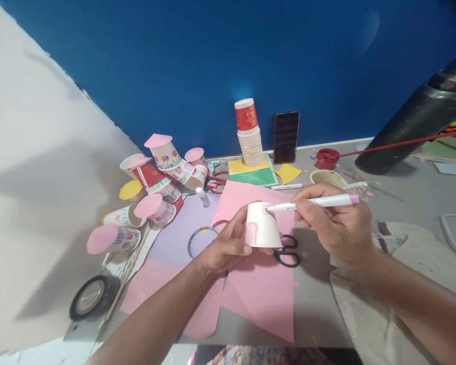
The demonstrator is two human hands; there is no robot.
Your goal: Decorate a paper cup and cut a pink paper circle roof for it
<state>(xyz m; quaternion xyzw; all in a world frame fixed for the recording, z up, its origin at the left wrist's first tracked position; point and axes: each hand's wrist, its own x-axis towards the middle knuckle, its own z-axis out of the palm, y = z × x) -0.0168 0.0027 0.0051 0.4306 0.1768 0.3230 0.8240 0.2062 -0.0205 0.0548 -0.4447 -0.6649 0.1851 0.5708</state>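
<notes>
My left hand [226,246] is wrapped round a white paper cup [265,230], held upside down with its wide rim low. Pink marks show on the cup's side: a filled arch shape at the left and a small outline near the top. In my right hand [334,223] is a white marker [319,202] with a pink end, its tip touching the cup by the small outline. Under the hands lie pink paper [266,304] and lilac paper [175,238]. Black-handled scissors [289,258] rest just behind the cup, their blades hidden.
Decorated cups with pink paper tops [161,157] crowd the left side. A stack of cups [251,144] and a phone [286,137] stand by the blue wall. To the right are a dark bottle [410,124], a red paint pot [327,159] and a cloth [365,284]. Black tape [93,298] lies front left.
</notes>
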